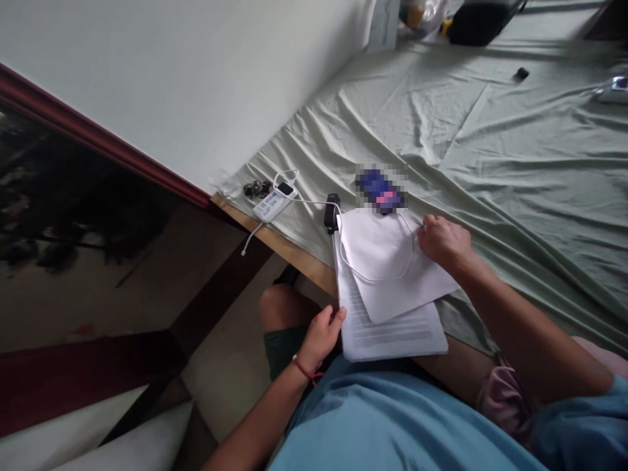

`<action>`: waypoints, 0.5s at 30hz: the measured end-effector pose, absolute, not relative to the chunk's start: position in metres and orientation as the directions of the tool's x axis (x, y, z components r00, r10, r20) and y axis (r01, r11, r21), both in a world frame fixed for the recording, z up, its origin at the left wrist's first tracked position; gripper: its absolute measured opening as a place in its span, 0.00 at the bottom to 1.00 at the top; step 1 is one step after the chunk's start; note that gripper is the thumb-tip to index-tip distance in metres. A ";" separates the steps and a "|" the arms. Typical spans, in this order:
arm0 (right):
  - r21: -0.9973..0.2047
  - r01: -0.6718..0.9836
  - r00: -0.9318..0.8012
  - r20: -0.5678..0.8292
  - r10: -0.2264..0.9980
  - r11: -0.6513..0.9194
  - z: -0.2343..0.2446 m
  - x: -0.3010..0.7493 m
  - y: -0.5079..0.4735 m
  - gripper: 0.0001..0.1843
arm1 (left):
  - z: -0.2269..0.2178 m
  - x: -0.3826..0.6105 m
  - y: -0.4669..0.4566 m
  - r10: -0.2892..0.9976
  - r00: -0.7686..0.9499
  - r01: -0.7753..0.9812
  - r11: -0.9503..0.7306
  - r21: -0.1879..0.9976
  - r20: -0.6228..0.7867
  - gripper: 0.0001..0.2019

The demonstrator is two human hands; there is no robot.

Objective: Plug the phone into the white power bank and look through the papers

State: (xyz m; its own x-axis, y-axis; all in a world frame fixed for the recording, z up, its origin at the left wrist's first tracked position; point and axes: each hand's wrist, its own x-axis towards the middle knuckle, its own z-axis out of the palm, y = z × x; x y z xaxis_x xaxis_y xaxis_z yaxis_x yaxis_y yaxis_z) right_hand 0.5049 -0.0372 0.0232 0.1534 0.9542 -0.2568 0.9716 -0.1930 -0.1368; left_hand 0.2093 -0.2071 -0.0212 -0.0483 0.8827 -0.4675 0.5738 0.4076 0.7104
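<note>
A stack of printed sheets (392, 337) reaches over the bed's edge towards my lap. My left hand (321, 337) grips its left edge, thumb on top and the other fingers mostly hidden. A blank white sheet (392, 297) lies turned at an angle over the print. At its upper right edge, my right hand (444, 242) is closed with curled fingers, seemingly pinching the sheet; the exact contact is hidden. A white cable (366, 280) loops across the paper. Just beyond the paper lies a phone (380, 190) with a blurred-out screen. A black clip-like object (332, 212) sits at the stack's top left corner.
A white power bank-like box (272, 206) with a smaller white device (286, 190) lies near the wooden edge (299, 261). Wrinkled green cloth (515, 190) covers the bed. A white wall (196, 78) rises at left. A black bag (483, 23) stands at the back.
</note>
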 end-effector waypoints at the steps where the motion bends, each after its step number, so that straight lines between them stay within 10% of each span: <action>1: -0.140 0.970 0.151 -0.295 0.943 -0.199 0.023 0.509 -0.044 0.22 | -0.025 0.213 -0.209 0.877 -0.033 0.516 0.426 0.743 -0.480 0.27; 15: -0.564 0.814 -0.066 -0.328 0.942 -0.139 0.013 0.522 -0.101 0.15 | -0.027 0.233 -0.234 0.826 -0.061 -0.118 0.552 0.825 -0.561 0.28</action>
State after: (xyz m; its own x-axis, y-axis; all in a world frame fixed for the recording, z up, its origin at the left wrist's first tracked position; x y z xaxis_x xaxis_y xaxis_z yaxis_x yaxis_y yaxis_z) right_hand 0.5224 -0.1012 0.0127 -0.0659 0.9424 -0.3280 0.8138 -0.1395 -0.5641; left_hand 0.2330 -0.2337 -0.0271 -0.0612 0.8255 -0.5610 -0.1185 0.5521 0.8253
